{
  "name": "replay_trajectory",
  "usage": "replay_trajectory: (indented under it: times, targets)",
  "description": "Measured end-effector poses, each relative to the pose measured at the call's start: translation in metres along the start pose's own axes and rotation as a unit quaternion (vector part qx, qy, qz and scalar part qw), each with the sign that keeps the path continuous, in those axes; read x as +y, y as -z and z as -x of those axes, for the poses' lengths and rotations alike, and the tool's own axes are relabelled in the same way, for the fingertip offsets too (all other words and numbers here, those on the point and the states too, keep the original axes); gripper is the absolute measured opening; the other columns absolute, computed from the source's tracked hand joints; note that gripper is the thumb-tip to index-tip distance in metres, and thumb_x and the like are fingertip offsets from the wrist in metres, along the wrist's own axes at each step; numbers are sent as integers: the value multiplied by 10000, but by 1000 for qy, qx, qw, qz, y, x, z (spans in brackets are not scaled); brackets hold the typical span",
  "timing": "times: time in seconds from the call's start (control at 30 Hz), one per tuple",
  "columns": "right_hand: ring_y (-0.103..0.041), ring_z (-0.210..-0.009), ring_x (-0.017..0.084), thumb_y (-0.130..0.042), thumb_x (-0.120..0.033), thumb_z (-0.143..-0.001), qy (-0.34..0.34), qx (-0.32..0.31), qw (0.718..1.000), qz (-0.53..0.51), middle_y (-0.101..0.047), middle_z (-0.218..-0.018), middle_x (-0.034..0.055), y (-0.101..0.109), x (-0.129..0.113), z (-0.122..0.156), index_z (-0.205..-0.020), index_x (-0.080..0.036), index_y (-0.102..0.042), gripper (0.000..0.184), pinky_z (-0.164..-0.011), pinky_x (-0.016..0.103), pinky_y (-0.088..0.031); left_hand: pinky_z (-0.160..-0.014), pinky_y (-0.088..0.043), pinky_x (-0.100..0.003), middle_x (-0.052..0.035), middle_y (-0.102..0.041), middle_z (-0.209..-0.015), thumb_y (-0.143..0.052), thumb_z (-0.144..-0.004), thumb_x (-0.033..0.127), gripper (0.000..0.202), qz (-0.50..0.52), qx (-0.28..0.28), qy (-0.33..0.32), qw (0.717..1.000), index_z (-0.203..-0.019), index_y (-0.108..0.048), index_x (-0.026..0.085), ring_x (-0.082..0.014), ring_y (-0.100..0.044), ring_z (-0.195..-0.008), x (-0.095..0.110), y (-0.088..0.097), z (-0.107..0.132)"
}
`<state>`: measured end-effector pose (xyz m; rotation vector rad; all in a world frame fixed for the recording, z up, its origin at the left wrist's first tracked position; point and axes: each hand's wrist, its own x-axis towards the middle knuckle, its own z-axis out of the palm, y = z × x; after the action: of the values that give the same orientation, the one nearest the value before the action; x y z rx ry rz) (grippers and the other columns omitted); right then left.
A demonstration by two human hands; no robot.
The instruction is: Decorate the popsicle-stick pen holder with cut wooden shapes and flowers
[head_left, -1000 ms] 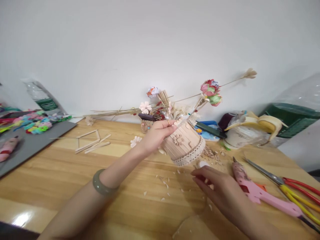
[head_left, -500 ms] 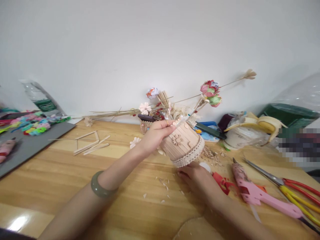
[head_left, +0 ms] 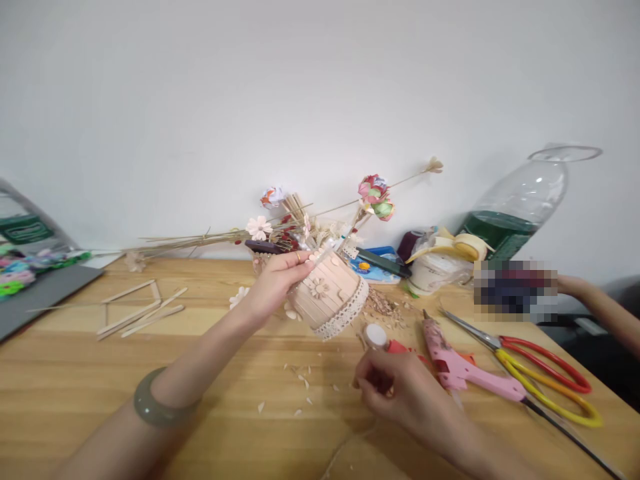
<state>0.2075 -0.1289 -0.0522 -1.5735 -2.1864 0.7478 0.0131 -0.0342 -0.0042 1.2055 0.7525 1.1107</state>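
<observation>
My left hand (head_left: 274, 283) grips the rim of a small pot made of wooden sticks (head_left: 327, 297), trimmed with lace and a wooden flower, and holds it tilted above the table. Paper flowers on thin stems (head_left: 375, 198) stick out of the pot. My right hand (head_left: 400, 395) rests low on the wooden table (head_left: 75, 393) in front of the pot, fingers curled and pinched together; what they hold is hidden. A small white round cap (head_left: 376, 335) and a red scrap (head_left: 400, 347) lie just beyond that hand.
A pink glue gun (head_left: 463, 369) and red and yellow scissors (head_left: 545, 367) lie to the right. Loose wooden sticks (head_left: 140, 310) lie at the left by a grey board (head_left: 35, 300). Tape rolls (head_left: 463, 247), a large plastic bottle (head_left: 520, 207) and another person's arm (head_left: 600, 310) are at the back right.
The view has shifted to the right, so everything sits further left. My right hand has drawn back from under the pot toward me. The left hand still holds the pot.
</observation>
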Motion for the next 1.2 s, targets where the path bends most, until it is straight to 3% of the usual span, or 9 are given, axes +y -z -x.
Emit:
replay_trajectory:
  times: [0.3,0.53,0.77,1.0,1.13,1.2]
  targets:
    - [-466,-539,100,-498,-214,-690,-89,-21,976,-197,-552,-589,-14,18,2,27,-635,-181,-531,72,-484,206,-341,-600,-414,-206,-26,-695,-668,-695,-668,292,217,-7,-21,16,1000,-811,-726,131,-110,-560,-580,-1,-1,3]
    - [-472,-544,110,-541,-338,-730,-97,8,974,-206,-607,-640,6,21,7,29,-741,-198,-680,197,-481,218,-361,-593,-406,-224,-25,-672,-636,-690,-663,283,208,-20,-20,17,999,-799,-726,129,-116,-541,-559,-1,-3,3]
    - [-449,-498,86,-557,-354,-726,-118,-16,957,-266,-533,-569,-29,19,12,24,-768,-175,-647,205,-465,206,-343,-601,-396,-216,-29,-672,-650,-655,-687,267,187,-28,-19,17,999,-788,-722,124,-120,-553,-605,-1,-4,4]
    - [-491,-521,97,-581,-344,-740,-94,37,953,-285,-547,-583,-32,25,15,14,-893,-170,-625,236,-493,220,-399,-620,-403,-210,-32,-681,-673,-650,-694,258,198,-18,-33,30,999,-820,-722,124,-122,-574,-636,-1,-6,5]
    - [-577,-558,119,-609,-371,-751,-67,57,958,-275,-626,-619,-3,32,9,11,-810,-196,-655,191,-523,228,-474,-627,-403,-220,-31,-682,-680,-658,-676,268,193,-16,-28,36,999,-798,-722,132,-124,-570,-633,-1,-8,6]
    - [-615,-560,134,-633,-387,-730,-44,111,960,-255,-672,-637,13,37,4,9,-766,-211,-688,188,-512,224,-504,-638,-405,-229,-34,-682,-690,-667,-660,273,192,-14,-24,38,999,-778,-718,131,-132,-572,-643,-1,-9,6]
